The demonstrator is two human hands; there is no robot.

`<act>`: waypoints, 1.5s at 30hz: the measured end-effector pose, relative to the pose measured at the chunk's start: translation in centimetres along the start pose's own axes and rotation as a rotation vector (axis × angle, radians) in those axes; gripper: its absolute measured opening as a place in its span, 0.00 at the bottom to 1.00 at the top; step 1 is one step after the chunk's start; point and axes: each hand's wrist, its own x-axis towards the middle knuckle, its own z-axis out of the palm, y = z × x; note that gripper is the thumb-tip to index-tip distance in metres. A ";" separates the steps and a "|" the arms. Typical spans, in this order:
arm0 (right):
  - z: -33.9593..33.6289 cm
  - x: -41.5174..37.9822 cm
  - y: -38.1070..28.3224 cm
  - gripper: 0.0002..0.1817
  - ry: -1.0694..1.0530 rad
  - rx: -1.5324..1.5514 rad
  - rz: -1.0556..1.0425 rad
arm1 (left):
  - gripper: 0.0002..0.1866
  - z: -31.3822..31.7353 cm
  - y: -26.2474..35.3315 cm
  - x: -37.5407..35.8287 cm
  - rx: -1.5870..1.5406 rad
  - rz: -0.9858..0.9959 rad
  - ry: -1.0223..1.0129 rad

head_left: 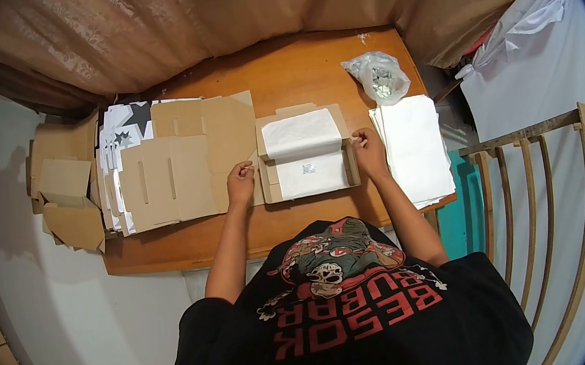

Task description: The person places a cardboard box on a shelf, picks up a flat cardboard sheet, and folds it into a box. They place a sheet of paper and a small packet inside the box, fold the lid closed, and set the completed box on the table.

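Note:
In the middle of the table lies an open cardboard box (270,191), its lid folded back away from me. White paper (301,133) lines the lid and the base, and a small silvery packet (308,168) rests on the lower part. At the box's left side, my left hand (240,185) is closed, its fingertips pinching at a small side flap. My right hand (370,151) pinches at the upper right corner of the box, where the lid meets the side. The fingertips partly hide what they grip.
Left of the box lie stacked flat cardboard blanks (187,167), some printed with black stars, and more folded cardboard (66,175). To the right are a stack of white paper (414,152) and a clear plastic bag (378,76) of small silvery packets. A wooden rack (533,217) stands beside the table.

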 end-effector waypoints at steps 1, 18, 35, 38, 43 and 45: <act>0.3 0.0 2.6 0.09 -0.056 0.028 0.148 | 0.10 -0.2 0.2 -0.1 -0.107 -0.101 -0.042; 2.7 -0.3 4.5 0.22 -0.336 0.326 0.682 | 0.27 2.5 -1.5 1.7 -0.033 -0.126 -0.191; 0.7 0.4 5.1 0.23 -0.451 0.538 0.535 | 0.28 3.0 -0.4 1.5 -0.353 -0.125 -0.199; 1.2 0.7 5.7 0.25 -0.461 0.516 0.490 | 0.26 3.2 -1.0 1.7 -0.343 -0.109 -0.181; 1.5 0.7 5.5 0.25 -0.400 0.521 0.479 | 0.23 3.2 -2.5 2.2 -0.351 -0.103 -0.190; 1.1 0.9 4.6 0.22 -0.342 0.461 0.514 | 0.22 3.0 -2.1 2.1 -0.353 -0.086 -0.184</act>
